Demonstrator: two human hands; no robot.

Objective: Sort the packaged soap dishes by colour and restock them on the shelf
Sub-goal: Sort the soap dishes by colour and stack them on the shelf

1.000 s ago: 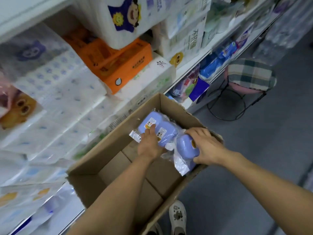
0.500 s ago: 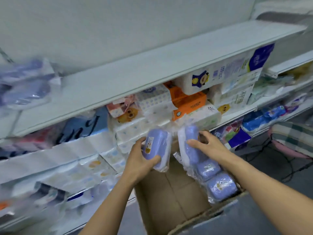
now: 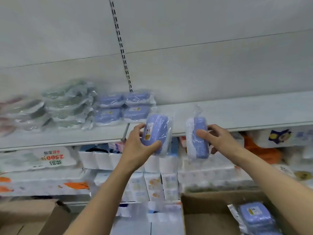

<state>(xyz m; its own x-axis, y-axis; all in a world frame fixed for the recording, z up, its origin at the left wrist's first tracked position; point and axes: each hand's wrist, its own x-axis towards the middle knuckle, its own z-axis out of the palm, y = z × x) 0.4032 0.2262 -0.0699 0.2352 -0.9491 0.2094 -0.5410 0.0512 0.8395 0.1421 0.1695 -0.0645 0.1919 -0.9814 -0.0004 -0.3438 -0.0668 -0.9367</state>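
Note:
My left hand (image 3: 138,146) grips a blue soap dish in clear wrap (image 3: 156,133), held upright just below the front edge of the white shelf (image 3: 237,116). My right hand (image 3: 215,138) holds a second wrapped blue soap dish (image 3: 199,143) on its edge, beside the first. On the shelf to the left sits a stack of blue soap dishes (image 3: 123,107). Left of those lie green ones (image 3: 67,106) and blurred pink ones (image 3: 10,114). More blue dishes (image 3: 254,216) lie in the cardboard box (image 3: 203,212) at lower right.
Packs of tissue and toilet paper (image 3: 152,175) fill the shelves below the white shelf. A second cardboard box (image 3: 27,214) stands at lower left. A slotted upright (image 3: 122,48) runs up the white back panel. The shelf to the right of the blue stack is bare.
Both hands have lifted a blue soap dish each from the box up to the shelf edge. My view has tilted upward, so the sorted stacks on the shelf now show.

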